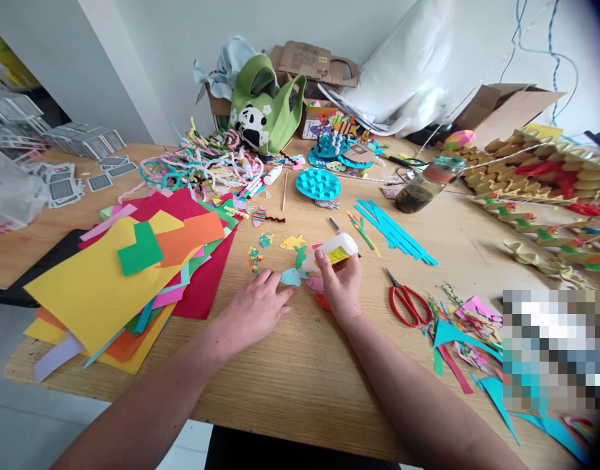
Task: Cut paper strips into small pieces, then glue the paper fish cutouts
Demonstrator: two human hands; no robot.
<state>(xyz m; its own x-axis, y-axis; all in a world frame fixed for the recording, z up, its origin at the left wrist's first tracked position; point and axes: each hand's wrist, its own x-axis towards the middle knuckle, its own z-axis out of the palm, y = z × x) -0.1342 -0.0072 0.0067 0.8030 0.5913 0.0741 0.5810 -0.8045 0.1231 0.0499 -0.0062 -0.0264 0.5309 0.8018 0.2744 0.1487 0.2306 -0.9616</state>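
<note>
My right hand [343, 284] is wrapped around a white glue bottle [346, 243] with a yellow label, tipped so its nozzle end points down and left over a light blue paper fish [290, 277]. Flat on the table beside that fish is my left hand [260, 303], its fingers spread and their tips at the fish's left edge; whether they press on it I cannot tell. Close by lie a yellow paper fish [292, 242], a green paper cutout [300, 256], and pink and red-orange [322, 301] paper fish, partly hidden by my right hand.
Coloured paper sheets [108, 281] are heaped at left. Red-handled scissors [410, 303] and paper scraps lie at right, below blue strips [395, 228]. Farther back are a blue paper disc [318, 185], a lidded jar [427, 186], pipe cleaners [202, 166] and a green panda bag [265, 108].
</note>
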